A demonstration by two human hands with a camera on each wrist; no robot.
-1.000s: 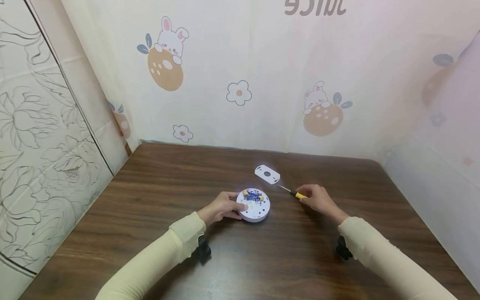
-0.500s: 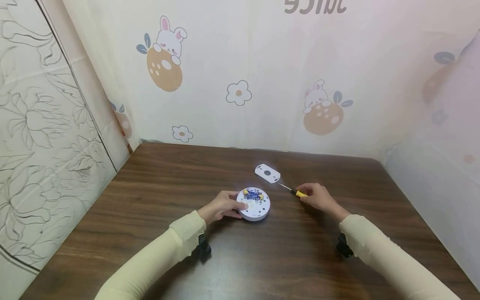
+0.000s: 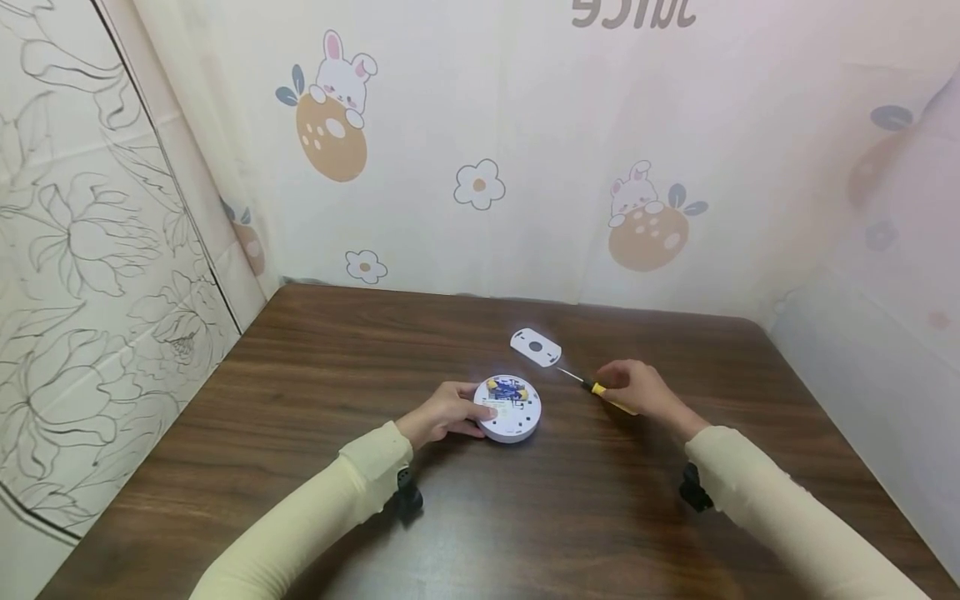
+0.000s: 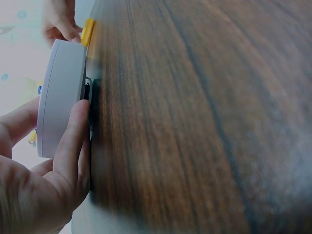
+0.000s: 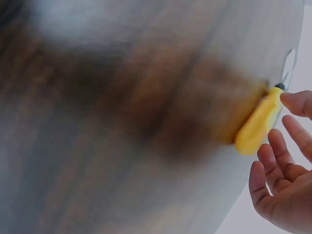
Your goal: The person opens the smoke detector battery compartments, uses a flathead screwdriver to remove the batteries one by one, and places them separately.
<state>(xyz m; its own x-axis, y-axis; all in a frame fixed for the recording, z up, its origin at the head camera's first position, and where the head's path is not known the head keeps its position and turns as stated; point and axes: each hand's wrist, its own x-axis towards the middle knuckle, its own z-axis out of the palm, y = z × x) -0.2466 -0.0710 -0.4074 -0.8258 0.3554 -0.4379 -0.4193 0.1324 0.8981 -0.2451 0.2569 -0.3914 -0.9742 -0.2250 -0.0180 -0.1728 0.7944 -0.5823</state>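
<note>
My left hand (image 3: 444, 414) grips a round white smoke detector (image 3: 512, 423) by its left side, thumb on the upper face and fingers below. A blue-and-yellow battery (image 3: 507, 390) sits in its upturned face. The left wrist view shows the detector's pale side wall (image 4: 63, 97) with the fingers curled under it. A screwdriver with a yellow handle (image 5: 256, 126) lies on the table to the right. My right hand (image 3: 636, 392) is beside that handle, fingers loosely bent and apart from it, the thumb tip close to its front end.
A white mounting plate (image 3: 536, 347) with a dark round centre lies behind the detector, near the screwdriver's tip. The dark wooden table (image 3: 360, 350) ends at a printed curtain (image 3: 420, 125) at the back.
My right hand has loosened from the screwdriver and shifted slightly back and right, so more of the yellow handle shows. The left hand and the smoke detector stay put.
</note>
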